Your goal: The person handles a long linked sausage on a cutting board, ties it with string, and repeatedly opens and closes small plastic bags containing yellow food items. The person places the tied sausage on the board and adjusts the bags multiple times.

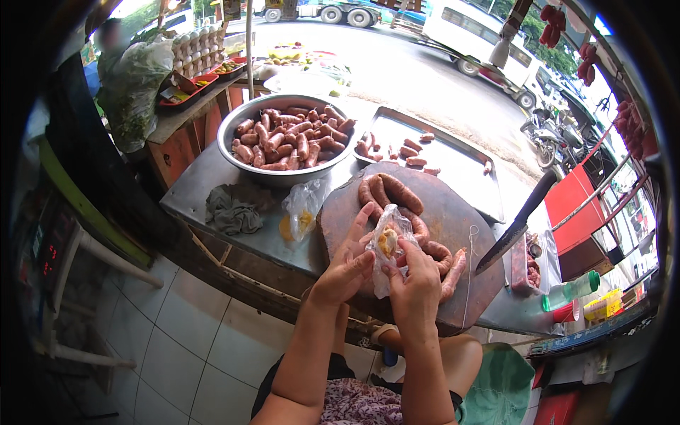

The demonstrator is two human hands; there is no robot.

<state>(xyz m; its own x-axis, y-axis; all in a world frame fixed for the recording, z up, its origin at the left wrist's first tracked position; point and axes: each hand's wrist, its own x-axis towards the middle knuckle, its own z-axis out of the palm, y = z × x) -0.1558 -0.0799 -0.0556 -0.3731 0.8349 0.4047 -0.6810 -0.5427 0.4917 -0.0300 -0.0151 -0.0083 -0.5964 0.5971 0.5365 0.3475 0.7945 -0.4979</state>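
Observation:
My right hand (418, 290) grips a small crumpled clear plastic bag (388, 244) with yellowish food inside. My left hand (343, 265) is open at the bag's left side, fingers spread upward, thumb at its edge. Below the bag lies a round, worn board (460, 276) bearing long coils of raw sausage (404, 198) and a loose string (469, 297). A large black-handled knife (513, 228) is at the board's right. Left of the board sit another plastic bag (303, 205) with yellow contents and a grey cloth (234, 209).
A steel bowl (234, 159) of sausage links and a metal tray (460, 149) stand behind. At right are a plastic container (520, 283) and green bottle (570, 290). Egg trays (198, 49) sit back left; hanging sausages (627, 124) line the right. Vehicles (467, 35) occupy the road beyond.

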